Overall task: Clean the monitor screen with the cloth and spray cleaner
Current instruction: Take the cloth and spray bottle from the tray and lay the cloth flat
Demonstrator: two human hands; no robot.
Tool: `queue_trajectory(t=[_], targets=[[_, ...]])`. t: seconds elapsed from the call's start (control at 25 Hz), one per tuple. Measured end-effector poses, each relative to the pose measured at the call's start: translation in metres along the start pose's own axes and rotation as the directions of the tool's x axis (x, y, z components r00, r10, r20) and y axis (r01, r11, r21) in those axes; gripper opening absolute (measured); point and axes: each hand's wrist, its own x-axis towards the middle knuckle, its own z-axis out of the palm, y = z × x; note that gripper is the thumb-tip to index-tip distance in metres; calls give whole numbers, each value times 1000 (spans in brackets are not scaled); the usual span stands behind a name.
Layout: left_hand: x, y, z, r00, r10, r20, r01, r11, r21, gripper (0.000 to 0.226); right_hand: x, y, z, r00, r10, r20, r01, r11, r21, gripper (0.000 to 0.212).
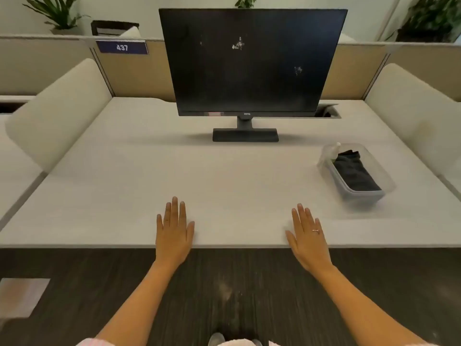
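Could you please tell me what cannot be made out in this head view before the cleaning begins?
- Spray bottle: only its pale top shows; the dark cloth and the clear container wall hide the rest.
- Monitor smudges: too small to identify.
- Opening in the desk: partly hidden behind the monitor.
- Left hand and right hand: palms face down, undersides unseen.

The dark cloth (355, 172) hides most of the spray bottle (337, 147) in the blurred tub (388, 181).
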Motion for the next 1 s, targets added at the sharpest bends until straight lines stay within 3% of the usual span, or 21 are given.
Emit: queue_trajectory(t=[0.32, 0.56, 0.72, 0.84, 1.0], targets=[[-41, -5, 16, 995, -60, 76, 55, 997, 63, 61, -40, -11, 22, 995, 79, 61, -74, 994, -81, 64], [-34, 7, 12, 992, 111, 66, -107, 992, -70, 61, -40, -16, 24, 994, 98, 43, -96, 994, -54, 66], [-9, 43, 11, 973, 230, 7, -224, 955, -196, 53, -35, -17, 20, 993, 110, -37, -109, 993, 38, 56], [2, 77, 15, 955, 296, -25, -290, 908, -304, 50, -26, -9, 9, 974, 152, -168, -123, 977, 175, 38], [23, 133, 22, 947, 321, -28, -301, 850, -433, 50, 10, 18, -25, 905, 190, -380, -96, 963, 253, 30]])
